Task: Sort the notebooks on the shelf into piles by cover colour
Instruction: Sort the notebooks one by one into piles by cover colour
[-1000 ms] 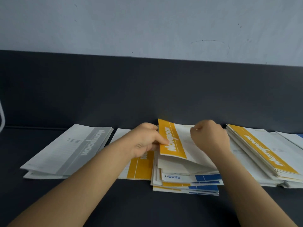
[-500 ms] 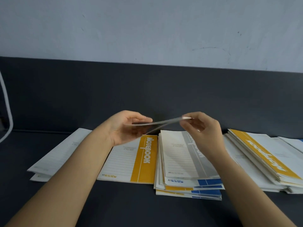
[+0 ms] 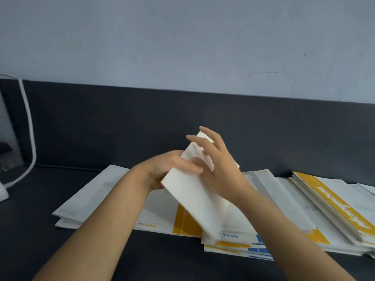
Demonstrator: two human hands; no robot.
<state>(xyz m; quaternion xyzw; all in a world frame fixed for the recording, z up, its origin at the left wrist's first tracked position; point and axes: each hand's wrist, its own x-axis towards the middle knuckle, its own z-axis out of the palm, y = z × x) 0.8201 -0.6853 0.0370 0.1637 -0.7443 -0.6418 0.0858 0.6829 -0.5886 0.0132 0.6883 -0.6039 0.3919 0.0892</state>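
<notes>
One notebook — two hands

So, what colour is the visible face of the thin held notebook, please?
Plain white on the held thin notebook, seen in the head view.

The left hand grips a tilted, white-faced notebook above the dark shelf, the right hand spread open against its far end, a yellow-banded pile lying at 3 o'clock and a grey pile at 9 o'clock.
</notes>
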